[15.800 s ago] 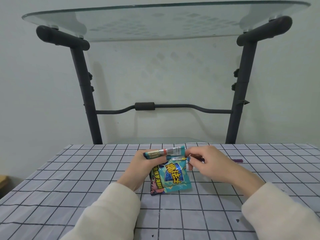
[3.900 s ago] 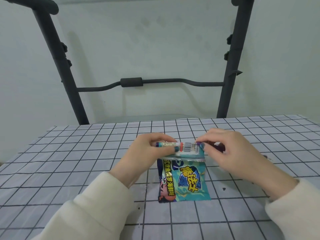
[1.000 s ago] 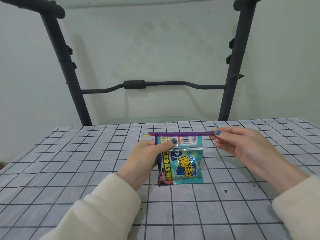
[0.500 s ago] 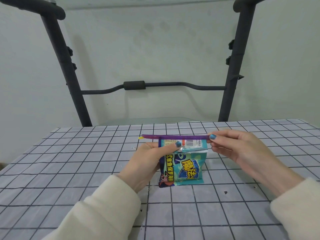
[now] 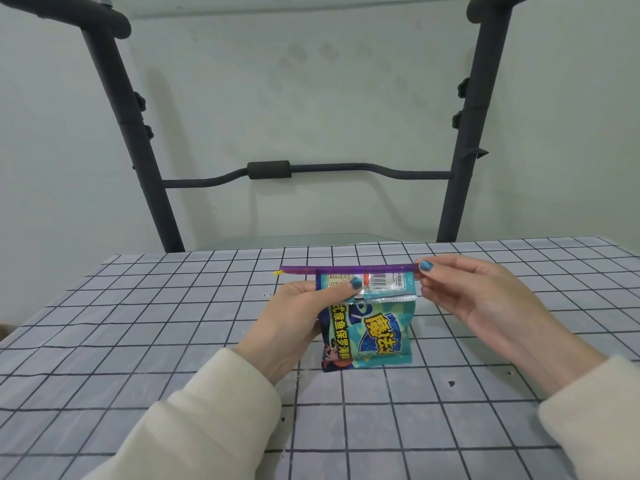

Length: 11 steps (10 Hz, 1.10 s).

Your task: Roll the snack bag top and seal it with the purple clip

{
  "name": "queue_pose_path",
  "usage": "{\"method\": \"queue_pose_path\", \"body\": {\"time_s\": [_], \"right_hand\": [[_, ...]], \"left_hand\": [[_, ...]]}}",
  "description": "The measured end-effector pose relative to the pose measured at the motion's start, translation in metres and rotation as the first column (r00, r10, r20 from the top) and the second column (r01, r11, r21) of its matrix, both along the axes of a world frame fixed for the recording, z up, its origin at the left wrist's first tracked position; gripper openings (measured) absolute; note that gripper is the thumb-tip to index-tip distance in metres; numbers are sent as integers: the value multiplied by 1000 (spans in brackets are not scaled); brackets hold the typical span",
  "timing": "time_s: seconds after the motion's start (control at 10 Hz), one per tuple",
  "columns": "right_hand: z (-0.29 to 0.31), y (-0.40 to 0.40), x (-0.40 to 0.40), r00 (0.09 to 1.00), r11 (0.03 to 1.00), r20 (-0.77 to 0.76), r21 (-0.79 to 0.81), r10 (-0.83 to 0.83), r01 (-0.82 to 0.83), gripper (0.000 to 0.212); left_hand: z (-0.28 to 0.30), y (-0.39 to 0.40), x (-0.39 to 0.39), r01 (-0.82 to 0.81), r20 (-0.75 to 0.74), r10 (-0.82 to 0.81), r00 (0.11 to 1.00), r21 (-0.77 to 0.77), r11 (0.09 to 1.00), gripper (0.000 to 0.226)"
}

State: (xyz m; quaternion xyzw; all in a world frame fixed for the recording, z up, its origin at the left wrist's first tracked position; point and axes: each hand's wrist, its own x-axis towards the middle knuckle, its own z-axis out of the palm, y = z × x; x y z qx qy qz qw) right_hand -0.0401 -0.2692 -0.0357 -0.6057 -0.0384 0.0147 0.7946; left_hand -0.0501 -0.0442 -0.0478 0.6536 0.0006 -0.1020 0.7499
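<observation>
A small teal and blue snack bag stands upright on the table, its top folded down so a barcode faces me. My left hand pinches the folded top from the left, thumb on the front. A long thin purple clip lies level along the top of the fold and sticks out past the bag on the left, where a yellow tip shows. My right hand pinches the clip's right end between thumb and fingers.
The table wears a grey cloth with a black grid. Behind its far edge stands a black metal frame with a crossbar against a pale wall. Small dark specks dot the cloth near the bag.
The purple clip has slid left along the folded top, so more of it overhangs the bag's left side. My right hand has followed it inward. The left hand keeps its hold.
</observation>
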Motion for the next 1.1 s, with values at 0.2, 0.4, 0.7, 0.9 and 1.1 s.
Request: {"method": "queue_pose_path", "body": {"time_s": [0.2,0.4,0.7,0.9,1.1], "right_hand": [[1,6,-5,999,1000,41,-24,-4,5,21],[2,9,-6,997,999,78,-40,10,-7,13],[-14,15,-1,997,955,69,-294,-25,44,14],[-6,10,3,940,812,273,-488,-206,320,18],[27,12,-5,959,958,233,-195,-161,208,31]], "left_hand": [[0,-4,-2,5,7,-5,1000,19,1000,36],[-1,-3,0,2,2,-2,1000,40,999,28],[-7,2,7,25,12,-26,1000,53,998,33],[-2,13,15,-197,107,193,975,31,980,18],[18,30,19,-387,237,373,897,11,922,24]]}}
